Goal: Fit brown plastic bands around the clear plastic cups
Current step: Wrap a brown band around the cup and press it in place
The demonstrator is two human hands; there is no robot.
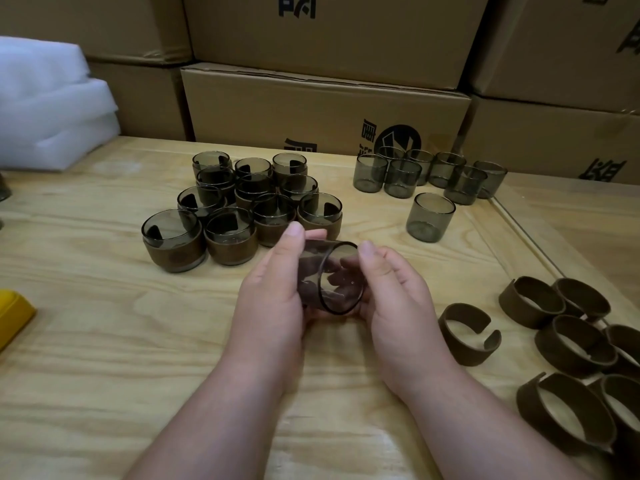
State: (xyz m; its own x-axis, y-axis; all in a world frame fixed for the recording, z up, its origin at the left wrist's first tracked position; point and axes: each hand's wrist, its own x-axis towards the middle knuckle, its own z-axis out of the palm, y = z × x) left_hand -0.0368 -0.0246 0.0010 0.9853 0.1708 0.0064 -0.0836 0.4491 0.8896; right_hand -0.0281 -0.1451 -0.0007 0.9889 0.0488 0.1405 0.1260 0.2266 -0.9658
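A clear smoky cup point(329, 275) lies on its side between both hands above the wooden table point(104, 341), mouth toward me, with a brown band point(306, 289) visible at its left part. My left hand point(273, 296) grips the cup from the left, thumb on top. From the right, my right hand point(391, 299) grips it too, fingers curled under. Several banded cups point(228, 233) stand clustered at centre left. Bare cups point(429, 216) stand at the back right. Loose brown bands point(467, 334) lie at the right.
Stacked cardboard boxes point(322, 105) wall off the back of the table. White foam sheets point(48, 105) sit at the back left. A yellow object point(14, 313) lies at the left edge. A second table surface point(588, 230) adjoins on the right.
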